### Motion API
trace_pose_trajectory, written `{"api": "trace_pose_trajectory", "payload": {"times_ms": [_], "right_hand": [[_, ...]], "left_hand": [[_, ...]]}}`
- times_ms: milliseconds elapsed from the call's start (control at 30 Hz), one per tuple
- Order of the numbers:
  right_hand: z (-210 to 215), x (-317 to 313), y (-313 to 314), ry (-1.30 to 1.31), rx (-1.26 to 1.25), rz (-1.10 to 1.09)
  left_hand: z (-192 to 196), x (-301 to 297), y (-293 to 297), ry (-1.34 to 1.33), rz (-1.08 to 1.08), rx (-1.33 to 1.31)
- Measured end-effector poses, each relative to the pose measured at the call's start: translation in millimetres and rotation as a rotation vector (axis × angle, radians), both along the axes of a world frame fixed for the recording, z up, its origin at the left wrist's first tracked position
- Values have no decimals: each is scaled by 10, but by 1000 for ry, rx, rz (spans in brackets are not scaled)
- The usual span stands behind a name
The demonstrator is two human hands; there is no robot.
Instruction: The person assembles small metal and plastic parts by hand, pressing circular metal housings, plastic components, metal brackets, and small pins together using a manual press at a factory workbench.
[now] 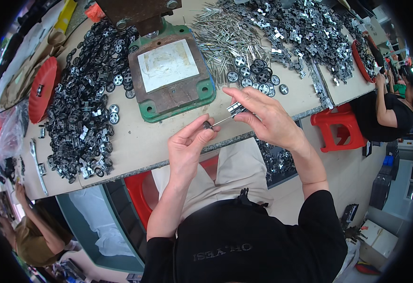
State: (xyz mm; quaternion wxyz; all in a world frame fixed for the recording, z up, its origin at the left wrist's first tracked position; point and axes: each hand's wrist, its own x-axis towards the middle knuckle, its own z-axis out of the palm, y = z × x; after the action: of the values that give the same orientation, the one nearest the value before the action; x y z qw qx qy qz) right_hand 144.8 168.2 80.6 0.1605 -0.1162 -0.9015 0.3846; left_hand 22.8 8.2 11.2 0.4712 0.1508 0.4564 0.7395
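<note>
My L hand (185,146) is closed in a pinch on a small blk wheel (207,125), right at the fingertips, w/ a thin metal rod (222,121) running from it to the right & a bit far, toward my R hand (273,121). R hand's gripping a silver-and-blk clip part (235,109) btwn thumb & fingers, left of the palm, nr the rod's right end; can't tell if they touch. Both are over the bench's (135,146) near edge, w/ the green-based press (173,96) farther off, to the left of R hand.

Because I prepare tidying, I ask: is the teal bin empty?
Not empty: crumpled whitish plastic sheeting lies inside the teal bin. I cannot tell what is beneath.
</note>
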Motion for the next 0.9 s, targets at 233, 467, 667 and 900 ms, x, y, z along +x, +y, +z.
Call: {"api": "trace_pose_trajectory", "payload": {"times_ms": [233,467,667,900], "right_hand": [[-10,-17,-28,17,169,-8],[-67,-29,76,8,-115,39],[-59,-51,57,-61,-27,11],[-139,-51,38,75,-25,32]], "left_hand": [[9,36,-6,143,59,-8],[0,11,-19,191,54,25],[27,33,-25,261,67,5],[32,22,-8,199,77,9]]}}
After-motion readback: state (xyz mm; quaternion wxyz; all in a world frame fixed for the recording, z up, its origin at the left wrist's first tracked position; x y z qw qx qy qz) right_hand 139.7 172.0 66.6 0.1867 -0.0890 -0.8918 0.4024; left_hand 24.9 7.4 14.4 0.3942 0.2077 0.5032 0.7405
